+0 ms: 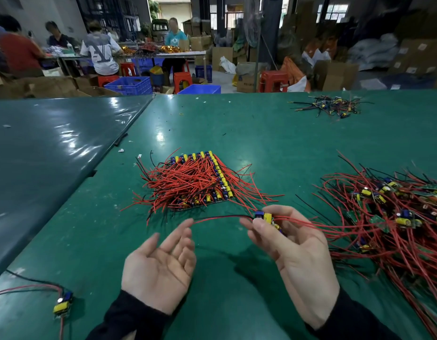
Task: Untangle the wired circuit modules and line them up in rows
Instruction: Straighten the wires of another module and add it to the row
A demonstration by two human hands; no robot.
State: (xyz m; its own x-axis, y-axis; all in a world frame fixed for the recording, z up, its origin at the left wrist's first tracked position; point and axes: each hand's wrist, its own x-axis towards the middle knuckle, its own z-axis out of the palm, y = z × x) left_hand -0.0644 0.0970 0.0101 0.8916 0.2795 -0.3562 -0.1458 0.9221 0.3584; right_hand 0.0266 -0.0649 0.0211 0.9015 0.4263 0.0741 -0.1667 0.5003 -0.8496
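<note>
My right hand pinches a small circuit module with yellow and blue parts between thumb and fingers, just above the green table. Its red and black wires arc left toward my left hand, which lies palm up with relaxed fingers; the fingertips touch the wire ends. Behind the hands sits a block of modules lined up in rows, with red wires fanned over it. A tangled heap of modules and red wires spreads on the right; red wires from the held module run into it.
A single module with red and black wires lies near the table's front left edge. A smaller tangle of wired parts sits at the far right. A darker table adjoins on the left. People work at benches among crates and boxes beyond.
</note>
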